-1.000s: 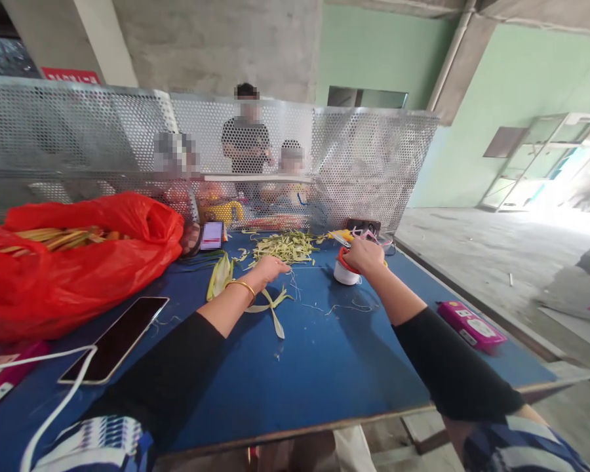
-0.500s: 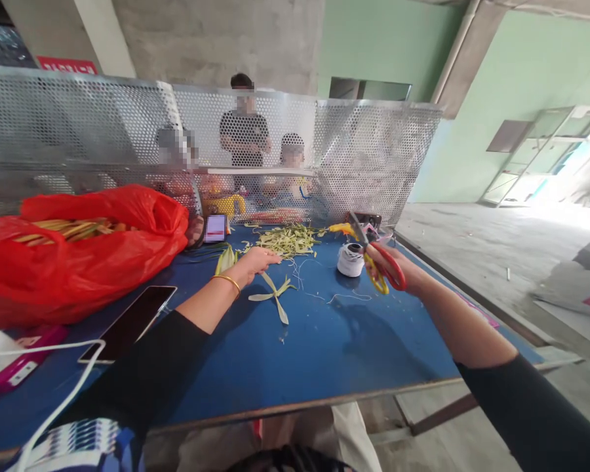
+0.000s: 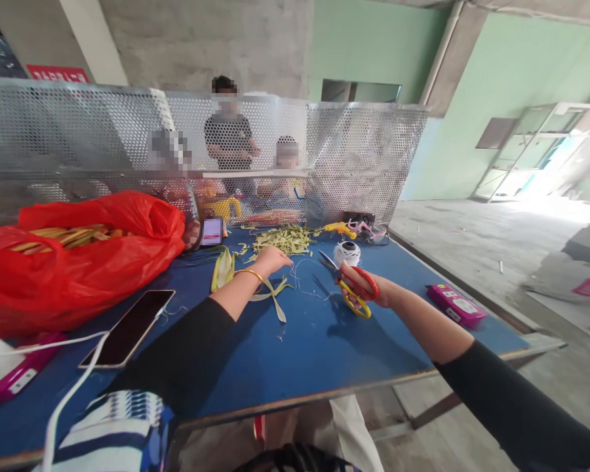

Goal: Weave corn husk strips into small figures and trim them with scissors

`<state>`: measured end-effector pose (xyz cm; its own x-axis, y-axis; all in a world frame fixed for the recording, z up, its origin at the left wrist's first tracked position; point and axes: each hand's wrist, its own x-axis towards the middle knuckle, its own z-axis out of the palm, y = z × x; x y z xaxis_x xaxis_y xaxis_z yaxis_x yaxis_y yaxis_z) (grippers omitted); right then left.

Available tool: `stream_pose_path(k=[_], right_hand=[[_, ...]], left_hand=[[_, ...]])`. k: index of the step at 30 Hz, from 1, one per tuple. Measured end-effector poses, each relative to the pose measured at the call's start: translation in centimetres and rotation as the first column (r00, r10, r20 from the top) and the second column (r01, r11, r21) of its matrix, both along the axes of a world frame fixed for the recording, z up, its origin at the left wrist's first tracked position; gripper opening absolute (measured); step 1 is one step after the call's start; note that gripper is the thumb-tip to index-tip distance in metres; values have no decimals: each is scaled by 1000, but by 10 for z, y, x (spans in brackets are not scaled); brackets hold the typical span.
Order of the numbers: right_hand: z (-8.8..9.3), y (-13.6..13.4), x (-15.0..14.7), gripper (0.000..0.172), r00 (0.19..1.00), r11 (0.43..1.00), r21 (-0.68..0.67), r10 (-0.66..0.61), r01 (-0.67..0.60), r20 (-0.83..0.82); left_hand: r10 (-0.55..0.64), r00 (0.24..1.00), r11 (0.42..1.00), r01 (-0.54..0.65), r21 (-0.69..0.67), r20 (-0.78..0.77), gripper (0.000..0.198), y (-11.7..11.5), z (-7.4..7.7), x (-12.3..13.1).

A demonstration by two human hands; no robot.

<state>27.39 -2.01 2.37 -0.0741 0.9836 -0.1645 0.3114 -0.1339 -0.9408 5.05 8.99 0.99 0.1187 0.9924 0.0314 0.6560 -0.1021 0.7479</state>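
Observation:
My left hand (image 3: 271, 260) is closed in a pinch above the blue table, its fingertips on a thin white thread (image 3: 302, 261). Under and beside that wrist lies a pale green leaf piece (image 3: 276, 303) with several narrow strips. My right hand (image 3: 384, 292) grips scissors (image 3: 358, 308) with one red and one yellow handle loop. Their blades point up and left toward the thread, a short way from my left fingertips. Just behind the scissors stands a white thread spool (image 3: 347, 254). A larger husk-like leaf (image 3: 223, 270) lies left of my left hand.
A heap of cut leaf strips (image 3: 285, 240) lies at the back. To the left are a red plastic bag (image 3: 103, 262) of stalks and a phone (image 3: 130, 328). A yellow tool (image 3: 341, 228) and pink packet (image 3: 456, 305) lie right. A perforated metal screen (image 3: 255, 131) stands behind, people beyond.
My right hand has brought the scissors down and left, off the spool's right side and nearer the thread. My left hand has shifted slightly right. The view has turned a little.

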Motion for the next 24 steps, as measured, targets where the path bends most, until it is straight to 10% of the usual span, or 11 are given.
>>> stream_pose_path(k=[12, 24], right_hand=[[-12, 8, -2, 51, 932, 981, -195, -92, 24, -350], [-7, -5, 10, 49, 963, 972, -230, -19, -45, -267]], left_hand=[[66, 974, 995, -80, -59, -215, 21, 39, -27, 47], [95, 979, 954, -38, -296, 181, 33, 28, -6, 29]])
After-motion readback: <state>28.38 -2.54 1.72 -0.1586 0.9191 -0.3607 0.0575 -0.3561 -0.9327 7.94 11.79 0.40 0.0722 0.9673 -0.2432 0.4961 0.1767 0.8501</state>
